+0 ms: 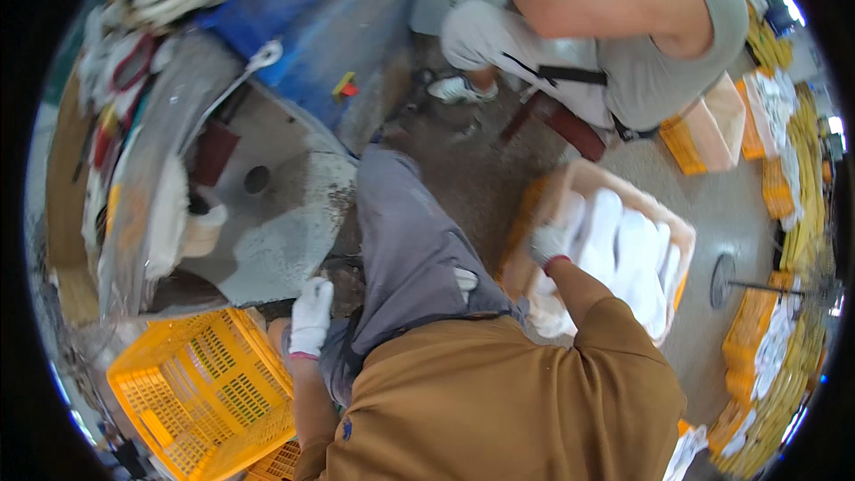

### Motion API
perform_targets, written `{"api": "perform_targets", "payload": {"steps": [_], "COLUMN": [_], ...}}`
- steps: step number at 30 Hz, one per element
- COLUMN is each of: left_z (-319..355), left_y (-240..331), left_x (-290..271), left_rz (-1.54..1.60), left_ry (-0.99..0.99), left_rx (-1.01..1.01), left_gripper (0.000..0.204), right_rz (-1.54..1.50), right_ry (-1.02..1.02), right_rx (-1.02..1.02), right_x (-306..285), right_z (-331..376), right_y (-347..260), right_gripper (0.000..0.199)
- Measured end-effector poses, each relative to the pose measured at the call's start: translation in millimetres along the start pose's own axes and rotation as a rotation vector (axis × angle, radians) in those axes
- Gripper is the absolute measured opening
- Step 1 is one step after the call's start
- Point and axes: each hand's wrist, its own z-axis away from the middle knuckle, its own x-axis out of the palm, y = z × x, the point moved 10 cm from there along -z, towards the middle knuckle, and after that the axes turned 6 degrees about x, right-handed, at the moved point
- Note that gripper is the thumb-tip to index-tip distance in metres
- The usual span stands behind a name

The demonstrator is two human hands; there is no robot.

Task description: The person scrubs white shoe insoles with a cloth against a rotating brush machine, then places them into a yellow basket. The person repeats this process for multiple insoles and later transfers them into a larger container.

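Taking the lined crate [684, 236] as datum: the white bundles [604, 227] lie inside it, long axes running roughly from its near side to its far side. Your right hand [548, 245] is at its left edge, with the bundles just to that hand's right; whether that grip is grasping one, you cannot tell. Your left hand [312, 316], well left of the crate, is farther; its fingers look curled, contents undetermined.

brown short-sleeved shirt [499, 392], blue emblem [347, 429] | grey trousers [410, 232] | each hand [311, 313]: white glove [546, 243], reddish cuff [305, 356]
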Motion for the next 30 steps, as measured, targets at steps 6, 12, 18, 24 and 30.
{"api": "perform_targets", "payload": {"steps": [6,12,18,24,30], "left_z": [38,64,127,159,138], "left_y": [-50,-88,-129,-96,-47], "left_x": [-5,-13,-43,-81,-64], "left_rz": [0.239,0.276,0.786,0.767,0.536], "left_ry": [0.076,0.179,0.098,-0.193,-0.523], "left_rx": [-0.023,0.038,-0.364,-0.357,-0.225], "left_gripper": [0.04,0.036,0.037,0.037,0.036], "right_rz": [-0.343,-0.624,-0.846,-0.986,-1.027], "right_ry": [-0.105,0.439,0.431,0.199,-0.117], "right_rx": [0.132,-0.553,-0.582,0.057,1.102], "right_x": [-116,-381,-520,-330,-99], "right_z": [-14,29,98,267,496], "right_y": [-29,-178,-228,-92,44], "right_gripper": [0.042,0.033,0.036,0.036,0.039]}}
